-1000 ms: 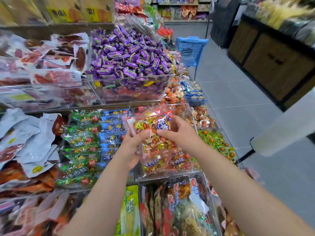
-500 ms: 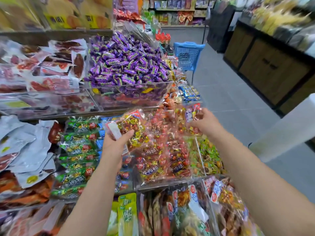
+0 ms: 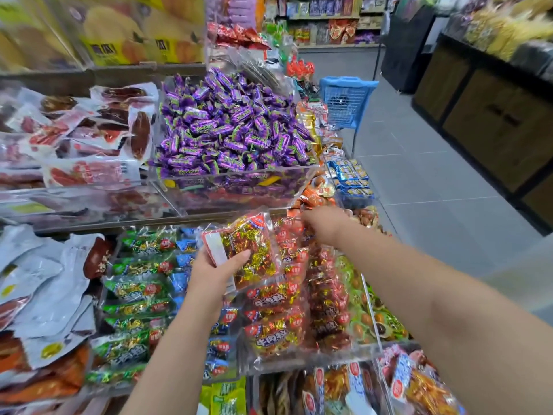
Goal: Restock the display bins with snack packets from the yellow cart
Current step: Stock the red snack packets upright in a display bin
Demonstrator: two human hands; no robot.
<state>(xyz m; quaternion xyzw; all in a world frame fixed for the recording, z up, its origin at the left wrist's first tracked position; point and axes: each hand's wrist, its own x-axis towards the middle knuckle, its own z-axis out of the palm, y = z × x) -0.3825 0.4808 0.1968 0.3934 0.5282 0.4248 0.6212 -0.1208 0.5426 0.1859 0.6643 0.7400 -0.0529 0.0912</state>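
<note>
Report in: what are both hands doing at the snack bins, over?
Left hand gripping red-gold snack packet. Right hand at far end of clear bin, grip hidden. Bin crowded, nothing blocking.

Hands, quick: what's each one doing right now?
Left hand: holding a clear bag of gold-wrapped snacks.
Right hand: down at the red packets; fingers hidden, grip cannot be told.
</note>
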